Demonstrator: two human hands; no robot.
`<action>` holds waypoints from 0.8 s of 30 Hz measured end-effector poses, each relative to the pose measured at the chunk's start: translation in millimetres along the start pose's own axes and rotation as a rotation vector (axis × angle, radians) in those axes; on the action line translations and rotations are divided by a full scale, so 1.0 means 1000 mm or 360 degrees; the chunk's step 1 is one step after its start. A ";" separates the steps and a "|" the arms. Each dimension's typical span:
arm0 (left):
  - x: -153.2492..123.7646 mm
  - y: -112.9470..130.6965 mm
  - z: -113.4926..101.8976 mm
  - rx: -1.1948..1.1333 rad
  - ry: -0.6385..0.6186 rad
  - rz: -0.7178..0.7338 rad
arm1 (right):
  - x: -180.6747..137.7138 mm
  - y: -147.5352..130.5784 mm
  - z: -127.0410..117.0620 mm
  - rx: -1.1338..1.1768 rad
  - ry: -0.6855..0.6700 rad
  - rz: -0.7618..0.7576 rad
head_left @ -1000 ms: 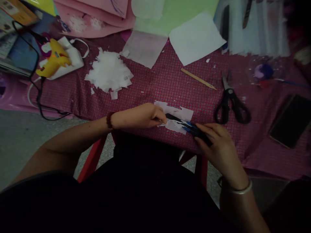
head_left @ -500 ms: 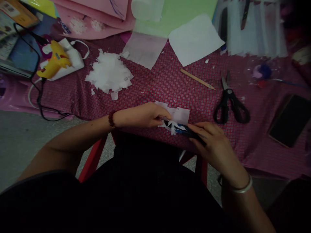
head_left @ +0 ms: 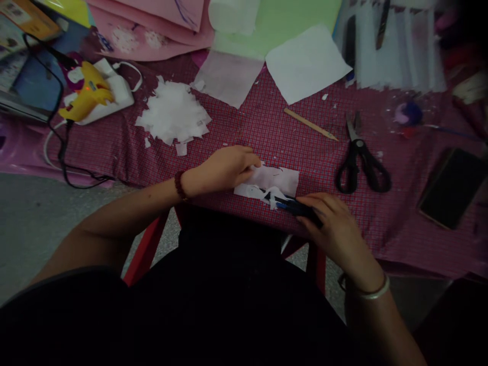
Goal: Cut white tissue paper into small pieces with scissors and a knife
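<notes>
My left hand (head_left: 227, 168) rests on the checked red cloth with its fingers curled down onto the left edge of a small pale pink paper piece (head_left: 276, 179). My right hand (head_left: 331, 226) is closed around a dark tool with a blue part (head_left: 292, 205), whose tip lies across the lower edge of that paper. A thin white cut scrap (head_left: 254, 192) lies under the tip. What kind of tool it is I cannot make out.
Black scissors (head_left: 360, 160) and a wooden stick (head_left: 310, 124) lie to the right, a dark phone (head_left: 452, 188) further right. A heap of white paper scraps (head_left: 173, 114) and a yellow glue gun (head_left: 87, 96) sit at the left. Paper sheets (head_left: 307, 61) cover the far side.
My left hand slid up and a little left, off the tool's tip, onto the paper's edge. My right hand drew the tool slightly leftward along the paper. More white scrap shows.
</notes>
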State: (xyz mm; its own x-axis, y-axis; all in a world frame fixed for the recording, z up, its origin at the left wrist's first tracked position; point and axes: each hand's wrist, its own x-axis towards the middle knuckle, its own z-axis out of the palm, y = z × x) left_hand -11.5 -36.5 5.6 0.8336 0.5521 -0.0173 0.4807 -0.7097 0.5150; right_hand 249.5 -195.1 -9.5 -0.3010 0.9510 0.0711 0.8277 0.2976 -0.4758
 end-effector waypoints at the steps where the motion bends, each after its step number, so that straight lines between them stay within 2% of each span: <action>1: -0.001 0.002 -0.001 0.0055 0.0058 -0.0001 | -0.001 0.000 0.000 0.0005 -0.0002 -0.0007; 4: -0.006 0.010 -0.002 0.0076 0.0129 0.0117 | -0.003 0.000 0.000 0.0007 -0.0015 -0.0016; 8: -0.013 0.018 0.007 0.0011 0.0048 0.0466 | -0.003 0.000 -0.001 0.0008 -0.0042 0.0011; 10: -0.014 0.018 0.014 0.0041 0.0000 0.0554 | -0.003 0.000 -0.001 0.0022 -0.0048 0.0027; 15: -0.006 0.006 0.027 0.0148 -0.0031 0.0491 | -0.003 0.001 0.000 0.0037 -0.0034 0.0012; 20: 0.009 -0.011 0.032 0.0180 0.0028 0.0394 | -0.006 0.000 -0.001 0.0049 -0.0039 0.0024; 24: 0.013 -0.015 0.034 0.0214 0.0031 0.0391 | -0.005 -0.002 -0.002 0.0057 -0.0051 0.0013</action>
State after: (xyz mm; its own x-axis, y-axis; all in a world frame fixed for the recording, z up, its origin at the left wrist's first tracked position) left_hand 1.5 -33.9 -31.7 0.9249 0.3637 0.1110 0.2978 -0.8744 0.3831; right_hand 250.6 -199.9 -7.0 -0.3098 0.9500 0.0393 0.8129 0.2860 -0.5073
